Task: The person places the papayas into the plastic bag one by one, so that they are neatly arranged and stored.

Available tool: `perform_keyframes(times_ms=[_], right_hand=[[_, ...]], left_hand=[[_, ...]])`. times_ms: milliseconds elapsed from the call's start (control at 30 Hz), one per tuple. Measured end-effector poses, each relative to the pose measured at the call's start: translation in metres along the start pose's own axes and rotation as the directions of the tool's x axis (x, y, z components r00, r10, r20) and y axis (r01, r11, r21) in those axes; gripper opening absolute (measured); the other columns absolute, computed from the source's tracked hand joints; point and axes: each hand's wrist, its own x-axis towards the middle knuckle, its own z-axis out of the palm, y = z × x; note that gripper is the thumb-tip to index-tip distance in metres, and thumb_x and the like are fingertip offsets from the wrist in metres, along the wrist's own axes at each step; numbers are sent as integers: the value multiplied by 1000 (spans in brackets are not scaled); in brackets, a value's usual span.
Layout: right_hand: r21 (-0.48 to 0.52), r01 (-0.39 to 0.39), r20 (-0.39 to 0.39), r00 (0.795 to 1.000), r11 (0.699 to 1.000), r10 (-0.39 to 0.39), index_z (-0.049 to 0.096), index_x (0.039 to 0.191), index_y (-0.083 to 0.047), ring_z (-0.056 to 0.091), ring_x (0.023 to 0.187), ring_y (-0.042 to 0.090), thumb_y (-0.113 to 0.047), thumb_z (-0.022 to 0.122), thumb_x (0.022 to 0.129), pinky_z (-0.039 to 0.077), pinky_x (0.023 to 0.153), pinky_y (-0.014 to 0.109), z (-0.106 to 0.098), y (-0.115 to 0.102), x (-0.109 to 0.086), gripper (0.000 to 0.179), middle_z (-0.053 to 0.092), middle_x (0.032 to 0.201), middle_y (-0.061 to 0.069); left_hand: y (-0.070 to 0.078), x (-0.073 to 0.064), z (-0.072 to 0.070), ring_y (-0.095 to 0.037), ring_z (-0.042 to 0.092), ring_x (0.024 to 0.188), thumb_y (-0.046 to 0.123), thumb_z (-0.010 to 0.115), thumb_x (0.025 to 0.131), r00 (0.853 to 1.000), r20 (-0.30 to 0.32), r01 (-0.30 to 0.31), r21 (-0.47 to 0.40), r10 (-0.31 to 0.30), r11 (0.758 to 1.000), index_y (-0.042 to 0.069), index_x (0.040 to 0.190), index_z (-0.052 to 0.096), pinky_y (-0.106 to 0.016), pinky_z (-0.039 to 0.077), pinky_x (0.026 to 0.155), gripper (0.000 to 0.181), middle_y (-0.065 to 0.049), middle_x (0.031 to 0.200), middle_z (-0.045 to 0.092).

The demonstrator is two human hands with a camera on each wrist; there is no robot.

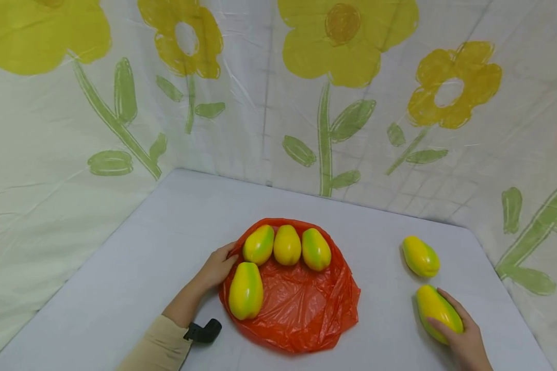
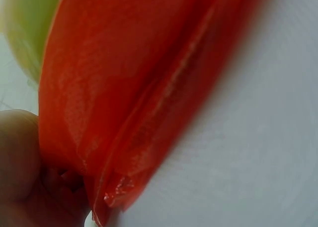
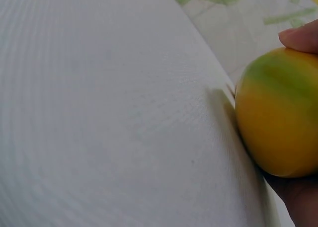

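A red plastic bag (image 1: 301, 304) lies spread open on the table, with several yellow-green papayas in it along its far and left sides. One of these is the papaya (image 1: 246, 291) nearest the left edge. My left hand (image 1: 218, 268) pinches the bag's left rim; the left wrist view shows the thumb against the red plastic (image 2: 114, 88). At the right, my right hand (image 1: 466, 330) grips another papaya (image 1: 438, 312), fingers on one side and thumb on the other. In the right wrist view this papaya (image 3: 278, 117) sits between thumb and fingers, close to the tabletop.
Just beyond the right hand lies a loose papaya (image 1: 421, 256). The white table (image 1: 167, 247) meets a flower-printed curtain (image 1: 260, 118) at its back edge. A black wrist strap (image 1: 204, 331) is on the left arm, beside a beige sleeve (image 1: 160, 345).
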Motion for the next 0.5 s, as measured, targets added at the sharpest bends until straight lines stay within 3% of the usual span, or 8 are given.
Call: perform_keyframes(times_ms=[300, 500], right_hand=[[16, 9, -19, 1000, 1000, -9, 11, 148, -38, 26, 116, 29, -50, 64, 82, 28, 93, 42, 1, 1, -1, 86, 14, 154, -2], [17, -7, -11, 1000, 1000, 8, 8, 148, -40, 25, 118, 31, -56, 62, 80, 28, 94, 45, 0, 2, 0, 88, 10, 157, 8]], left_hand=[[1, -1, 0, -28, 52, 120, 12, 43, 96, 1000, 4, 0, -11, 0, 1000, 4, 139, 42, -48, 43, 101, 43, -16, 136, 51], [0, -1, 0, -28, 53, 118, 11, 42, 97, 1000, -3, -8, 1, 8, 1000, 3, 138, 42, -47, 44, 100, 42, -17, 135, 51]])
